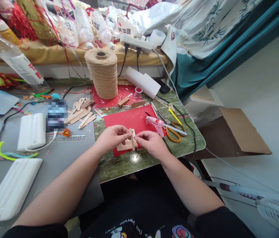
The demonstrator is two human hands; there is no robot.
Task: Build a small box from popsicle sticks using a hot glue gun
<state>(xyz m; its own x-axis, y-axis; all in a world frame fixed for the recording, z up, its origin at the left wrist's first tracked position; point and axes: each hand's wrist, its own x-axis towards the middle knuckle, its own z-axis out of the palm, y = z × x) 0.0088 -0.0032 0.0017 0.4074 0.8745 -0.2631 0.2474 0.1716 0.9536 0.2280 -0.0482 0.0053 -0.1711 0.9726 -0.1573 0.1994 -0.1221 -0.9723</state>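
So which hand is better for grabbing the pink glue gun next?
Probably the right hand: the pink hot glue gun lies just beyond it, while the left hand is farther away, across the wooden craft stick.

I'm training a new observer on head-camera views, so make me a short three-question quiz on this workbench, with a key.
1. Open: What slim thing shows between the fingertips of the left hand and the right hand?
2. True or false: The twine spool is lying on its side.
3. Multiple choice: What colour is the body of the glue gun? A) green; B) pink; C) black.

Key:
1. A wooden stick.
2. False; it stands upright.
3. B.
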